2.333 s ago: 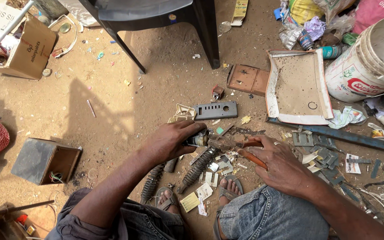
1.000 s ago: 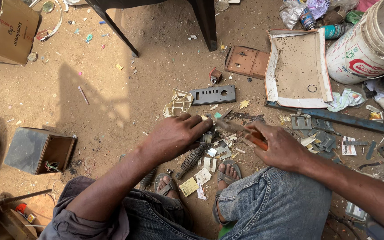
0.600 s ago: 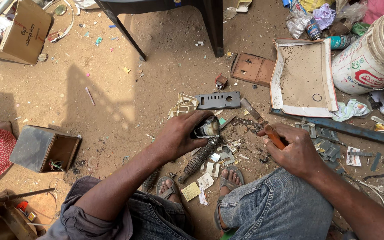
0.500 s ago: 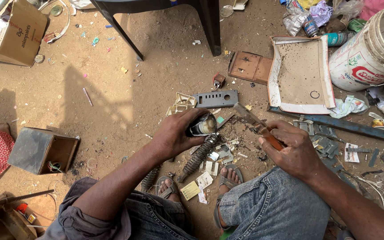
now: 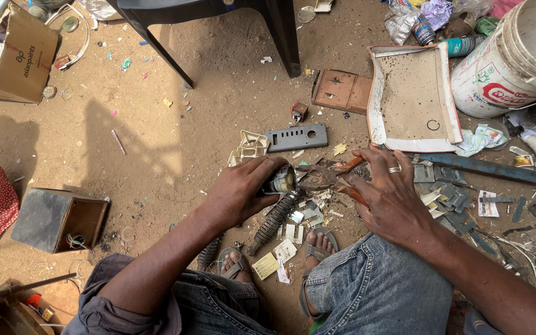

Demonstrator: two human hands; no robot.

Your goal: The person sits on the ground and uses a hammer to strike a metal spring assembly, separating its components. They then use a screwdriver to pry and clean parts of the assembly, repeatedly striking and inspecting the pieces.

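Small metal cylinder [image 5: 280, 180] clamped in the left hand [image 5: 240, 189] — right hand [image 5: 391, 197] squeezes orange-handled pliers [image 5: 333, 178] toward it; best bite squarely, cylinder braced firm.

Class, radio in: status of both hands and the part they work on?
Left hand grips small metal cylinder. Right hand on orange-handled pliers, jaws at cylinder. Scrap litter around.

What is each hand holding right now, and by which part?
Left hand grips a small metal cylinder around its body; right hand holds orange-handled pliers by the handles.
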